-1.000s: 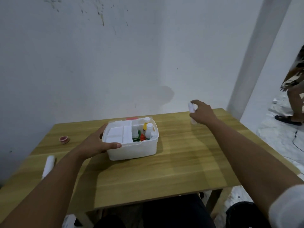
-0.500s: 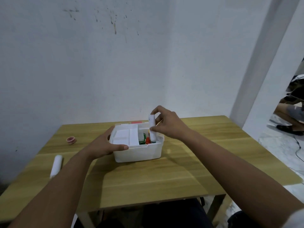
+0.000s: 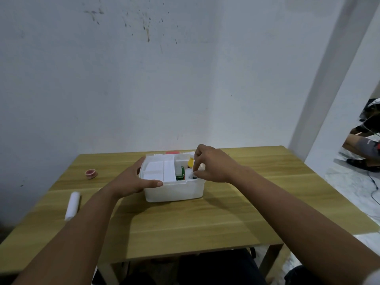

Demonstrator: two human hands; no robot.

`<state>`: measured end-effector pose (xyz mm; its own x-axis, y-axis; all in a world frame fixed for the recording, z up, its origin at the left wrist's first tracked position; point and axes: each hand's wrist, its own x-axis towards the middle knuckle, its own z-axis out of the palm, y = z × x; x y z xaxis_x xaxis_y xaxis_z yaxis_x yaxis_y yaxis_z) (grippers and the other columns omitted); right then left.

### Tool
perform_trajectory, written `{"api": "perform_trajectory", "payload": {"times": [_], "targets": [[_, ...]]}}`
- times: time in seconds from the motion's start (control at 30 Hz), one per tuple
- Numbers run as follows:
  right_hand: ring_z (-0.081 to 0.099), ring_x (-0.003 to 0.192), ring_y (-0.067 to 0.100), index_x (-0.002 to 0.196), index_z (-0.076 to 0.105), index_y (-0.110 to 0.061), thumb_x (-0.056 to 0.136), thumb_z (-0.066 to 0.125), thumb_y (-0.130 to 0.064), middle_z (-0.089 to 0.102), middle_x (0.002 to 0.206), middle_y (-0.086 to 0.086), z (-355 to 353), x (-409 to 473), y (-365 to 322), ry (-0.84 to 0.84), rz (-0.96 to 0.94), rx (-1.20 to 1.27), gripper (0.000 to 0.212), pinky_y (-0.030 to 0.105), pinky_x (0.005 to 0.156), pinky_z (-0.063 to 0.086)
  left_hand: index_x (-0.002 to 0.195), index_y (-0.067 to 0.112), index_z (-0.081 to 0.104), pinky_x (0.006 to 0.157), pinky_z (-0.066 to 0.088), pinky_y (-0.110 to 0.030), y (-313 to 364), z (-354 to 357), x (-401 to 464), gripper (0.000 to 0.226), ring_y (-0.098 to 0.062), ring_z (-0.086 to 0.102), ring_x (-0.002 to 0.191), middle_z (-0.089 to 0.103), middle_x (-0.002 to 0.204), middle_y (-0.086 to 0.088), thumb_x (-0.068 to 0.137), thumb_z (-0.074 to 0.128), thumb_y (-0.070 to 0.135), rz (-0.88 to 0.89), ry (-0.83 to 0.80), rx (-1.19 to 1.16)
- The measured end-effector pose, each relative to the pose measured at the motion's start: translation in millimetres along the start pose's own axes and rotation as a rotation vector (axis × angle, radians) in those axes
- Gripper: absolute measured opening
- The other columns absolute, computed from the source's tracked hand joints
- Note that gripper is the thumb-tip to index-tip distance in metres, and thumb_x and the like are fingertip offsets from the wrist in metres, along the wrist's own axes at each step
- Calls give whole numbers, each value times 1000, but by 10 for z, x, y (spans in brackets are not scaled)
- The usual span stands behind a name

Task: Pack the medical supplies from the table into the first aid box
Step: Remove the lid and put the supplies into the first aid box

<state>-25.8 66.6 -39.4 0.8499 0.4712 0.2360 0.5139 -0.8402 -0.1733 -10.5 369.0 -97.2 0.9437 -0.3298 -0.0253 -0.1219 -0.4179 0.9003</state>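
The white first aid box (image 3: 174, 191) stands open in the middle of the wooden table (image 3: 205, 223). My left hand (image 3: 133, 179) grips its left wall, thumb along the front rim. My right hand (image 3: 213, 166) is over the box's right compartment, fingers pinched on a small white bottle (image 3: 188, 173) that is down among other bottles and a green pack. A white tray insert fills the box's left half. A white roll (image 3: 72, 205) and a small red tape roll (image 3: 91, 173) lie on the table to the left.
A wall runs close behind the table. A red object (image 3: 172, 152) peeks out behind the box. At the far right, a person's legs (image 3: 362, 147) are on the tiled floor beyond a white pillar. My dark-clothed lap is under the table's front edge.
My right hand carried the small white bottle from the table's right side to the box and has lowered it into the right compartment. My left hand stayed on the box.
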Motion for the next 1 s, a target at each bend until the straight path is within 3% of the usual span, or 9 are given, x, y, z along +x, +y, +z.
{"api": "perform_trajectory", "payload": {"times": [0.3,0.4,0.53,0.67,0.77,0.8,0.87,0.93,1.0], "targets": [[62,96,9,106,74,-29,89,73,-39,60,107,-9,47,-8,94,161,108,264,20,33,85,54,146,50,34,81,61,-36,9,5,-7,100,-15,51,121,50,136,15,65,92,46,-10,2,19],[60,106,10,131,65,-28,83,79,-52,60,122,-7,40,-13,147,160,209,371,56,29,90,50,146,50,35,82,61,-37,9,5,-6,99,-16,51,122,50,137,15,65,92,47,-11,1,15],[44,142,18,162,25,-33,55,89,-69,41,159,-6,44,-23,197,-120,333,523,129,37,112,41,145,52,34,84,61,-39,1,-8,0,102,-19,50,125,51,139,13,61,93,52,-27,-8,-3],[32,151,20,165,11,-29,48,92,-69,30,166,-7,210,10,231,-233,343,579,148,39,119,34,149,48,30,88,60,-40,54,10,-59,103,-19,49,129,48,143,16,65,90,51,-7,-21,17],[49,130,10,144,32,-36,69,94,-42,48,134,-28,281,20,188,-205,305,616,97,20,97,41,159,38,20,93,56,-41,-27,-79,-175,117,-23,51,130,45,145,11,64,80,71,-116,187,-72],[53,119,4,136,29,-41,73,92,-35,47,121,-33,298,26,198,-204,282,627,89,12,87,41,157,36,26,94,55,-43,-91,-159,-231,112,-23,55,125,50,141,7,65,73,78,-141,315,-62],[54,109,-3,136,28,-44,75,92,-29,49,115,-33,333,20,231,-186,267,678,89,3,76,41,145,30,51,92,54,-43,-253,-383,-392,85,-19,62,109,63,127,3,75,67,76,-157,596,131],[53,119,5,150,28,-38,71,94,-32,53,127,-23,385,29,252,-152,263,735,103,9,85,41,125,23,66,85,53,-41,-458,-620,-608,56,-23,63,103,67,118,-3,82,69,59,-214,850,439],[52,126,9,157,27,-32,67,94,-37,52,134,-17,430,45,277,-147,269,757,113,17,89,42,119,20,67,81,50,-42,-624,-803,-833,47,-30,60,108,62,121,-9,83,68,50,-353,926,635]]}}
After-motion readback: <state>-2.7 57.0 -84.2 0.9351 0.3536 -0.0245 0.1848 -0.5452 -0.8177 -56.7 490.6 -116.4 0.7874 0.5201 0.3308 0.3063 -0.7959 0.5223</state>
